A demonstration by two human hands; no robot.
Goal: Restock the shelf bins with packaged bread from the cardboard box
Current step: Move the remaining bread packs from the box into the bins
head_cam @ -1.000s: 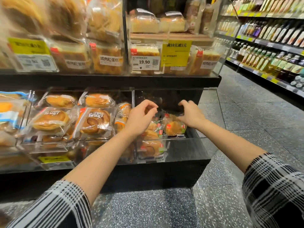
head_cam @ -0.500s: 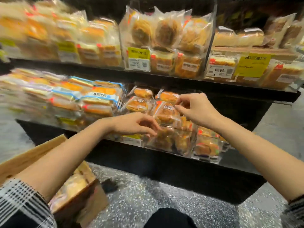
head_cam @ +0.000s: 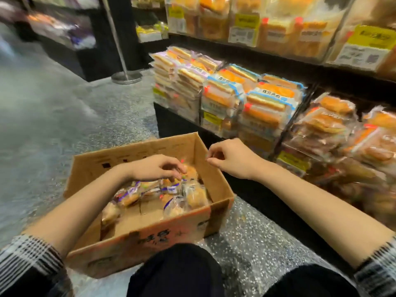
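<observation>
Box (head_cam: 137, 239) sat on the floor (head_cam: 53, 116), lower centre of frame, open, with bread packs (head_cam: 182, 198) piled in its far right half. Left hand (head_cam: 157, 168) was inside the box, fingers curled down onto a pack (head_cam: 189, 171) at the far side; blur made it unclear whether it gripped. Right hand (head_cam: 230, 158) hovered over the box's right wall, fingers loosely curled, holding nothing. Shelf bins (head_cam: 252, 108) at right of frame were stacked with packaged bread
</observation>
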